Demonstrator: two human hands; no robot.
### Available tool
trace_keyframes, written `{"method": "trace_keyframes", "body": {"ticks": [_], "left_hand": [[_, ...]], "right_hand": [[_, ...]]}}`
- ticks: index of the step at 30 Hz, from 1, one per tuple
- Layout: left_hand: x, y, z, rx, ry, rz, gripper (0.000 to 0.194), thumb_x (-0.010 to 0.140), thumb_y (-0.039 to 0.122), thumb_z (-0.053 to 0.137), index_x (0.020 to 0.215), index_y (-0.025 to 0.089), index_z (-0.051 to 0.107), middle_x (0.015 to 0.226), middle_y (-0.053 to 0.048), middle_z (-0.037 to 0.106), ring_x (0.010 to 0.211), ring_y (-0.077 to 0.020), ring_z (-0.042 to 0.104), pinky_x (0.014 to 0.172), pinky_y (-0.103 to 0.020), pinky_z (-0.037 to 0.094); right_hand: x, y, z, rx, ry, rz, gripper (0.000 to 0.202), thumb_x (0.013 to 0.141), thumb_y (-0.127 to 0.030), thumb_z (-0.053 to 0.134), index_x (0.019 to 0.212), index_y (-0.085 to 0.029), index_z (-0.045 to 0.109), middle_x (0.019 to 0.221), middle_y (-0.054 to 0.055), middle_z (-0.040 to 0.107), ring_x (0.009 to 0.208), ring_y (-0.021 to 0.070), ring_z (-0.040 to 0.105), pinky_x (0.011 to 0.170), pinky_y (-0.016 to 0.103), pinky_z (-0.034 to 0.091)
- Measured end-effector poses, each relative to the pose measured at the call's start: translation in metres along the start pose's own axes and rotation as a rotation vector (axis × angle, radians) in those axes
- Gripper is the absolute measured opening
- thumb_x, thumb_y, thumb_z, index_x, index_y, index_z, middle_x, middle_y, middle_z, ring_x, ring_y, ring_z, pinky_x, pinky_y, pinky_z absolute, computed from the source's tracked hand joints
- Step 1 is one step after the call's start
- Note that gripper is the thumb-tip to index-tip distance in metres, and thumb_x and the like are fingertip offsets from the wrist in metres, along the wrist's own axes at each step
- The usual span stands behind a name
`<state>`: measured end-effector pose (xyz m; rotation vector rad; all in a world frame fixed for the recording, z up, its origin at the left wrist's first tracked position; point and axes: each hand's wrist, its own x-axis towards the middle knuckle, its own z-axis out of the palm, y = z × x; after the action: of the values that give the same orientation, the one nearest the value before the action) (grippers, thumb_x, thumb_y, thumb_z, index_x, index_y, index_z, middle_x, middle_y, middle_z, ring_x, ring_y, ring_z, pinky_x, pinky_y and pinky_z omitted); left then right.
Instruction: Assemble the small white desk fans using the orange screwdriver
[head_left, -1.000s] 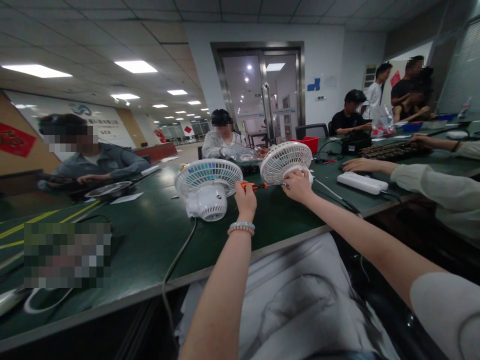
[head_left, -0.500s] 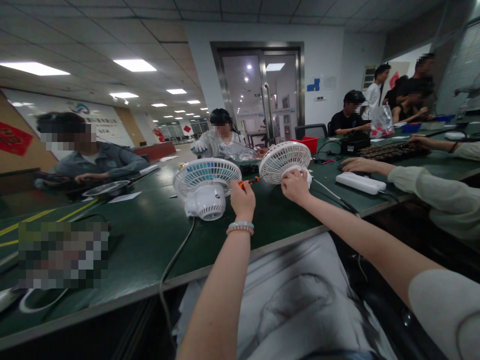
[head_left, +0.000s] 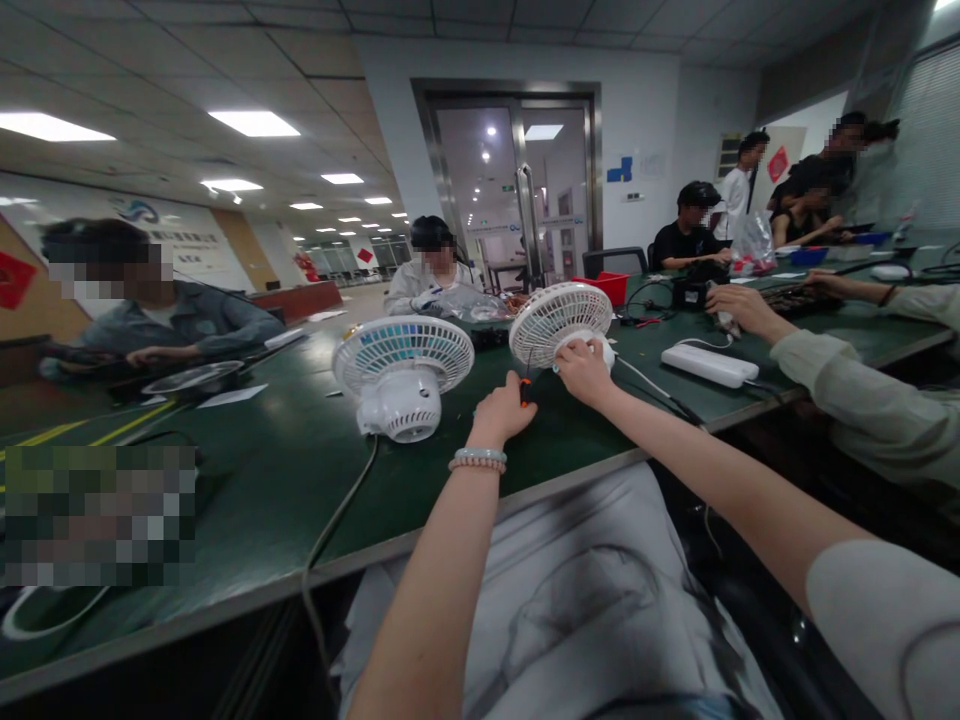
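My left hand (head_left: 504,411) is closed around a screwdriver (head_left: 526,391) with an orange and black handle. Its thin shaft points up, in front of the guard of the right-hand white fan (head_left: 556,322). From this view I cannot tell whether the tip touches that fan. My right hand (head_left: 584,373) grips the same fan at its rear housing, fingers curled over it and partly hiding it. To the left, a second white fan (head_left: 405,398) stands with its motor housing towards me and a grey cord running off the table edge; neither hand touches it.
The green table (head_left: 255,490) carries a white power strip (head_left: 709,366) on the right and a red bin (head_left: 606,288) behind the fans. A co-worker's hand (head_left: 750,310) is near the strip. Another person (head_left: 431,270) sits opposite, beside a clear plastic bag (head_left: 471,303).
My left hand has moved lower and slightly right, and the screwdriver has turned from sideways to upright. My right hand stays on the fan. The co-worker's hand on the right has lifted.
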<state>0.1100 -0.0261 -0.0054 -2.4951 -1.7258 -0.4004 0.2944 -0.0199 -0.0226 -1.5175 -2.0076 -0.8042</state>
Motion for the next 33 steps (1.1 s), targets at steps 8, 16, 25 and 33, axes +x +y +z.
{"method": "trace_keyframes", "body": {"ticks": [8, 16, 25, 33], "left_hand": [[0.001, -0.005, -0.002, 0.0, -0.055, -0.14, 0.056, 0.072, 0.045, 0.047, 0.119, 0.017, 0.038, 0.102, -0.017, 0.062, 0.093, -0.0312, 0.06, 0.074, -0.039, 0.044], [0.007, -0.024, -0.001, -0.023, -0.255, -0.148, 0.05, 0.066, 0.044, 0.051, 0.108, 0.017, 0.05, 0.105, -0.017, 0.062, 0.093, -0.0288, 0.06, 0.071, -0.034, 0.045], [0.007, -0.006, -0.003, -0.061, -0.148, -0.398, 0.044, 0.078, 0.041, 0.037, 0.106, 0.011, 0.053, 0.108, -0.023, 0.059, 0.099, -0.0339, 0.057, 0.076, -0.044, 0.044], [0.029, 0.052, -0.011, -0.194, 0.222, -0.205, 0.054, 0.08, 0.053, 0.036, 0.101, 0.008, 0.057, 0.104, -0.022, 0.06, 0.101, -0.031, 0.055, 0.084, -0.039, 0.043]], "right_hand": [[0.0, -0.001, -0.001, 0.032, -0.009, 0.011, 0.029, 0.085, -0.019, 0.035, 0.096, -0.019, 0.062, 0.106, 0.01, 0.057, 0.104, 0.0262, 0.036, 0.088, 0.046, 0.018], [-0.006, 0.017, -0.013, 0.178, 0.054, -0.064, 0.043, 0.081, -0.038, 0.048, 0.119, -0.018, 0.048, 0.122, 0.012, 0.047, 0.108, 0.0259, 0.04, 0.09, 0.039, 0.026], [-0.017, 0.054, 0.005, 0.47, -0.178, 0.927, 0.053, 0.084, -0.05, 0.031, 0.113, -0.008, 0.047, 0.097, 0.022, 0.058, 0.082, 0.0285, 0.059, 0.069, 0.039, 0.043], [-0.013, 0.065, 0.031, 0.974, -0.253, 1.2, 0.067, 0.076, -0.062, 0.04, 0.113, -0.007, 0.049, 0.096, 0.021, 0.06, 0.064, 0.0233, 0.062, 0.052, 0.035, 0.051]]}}
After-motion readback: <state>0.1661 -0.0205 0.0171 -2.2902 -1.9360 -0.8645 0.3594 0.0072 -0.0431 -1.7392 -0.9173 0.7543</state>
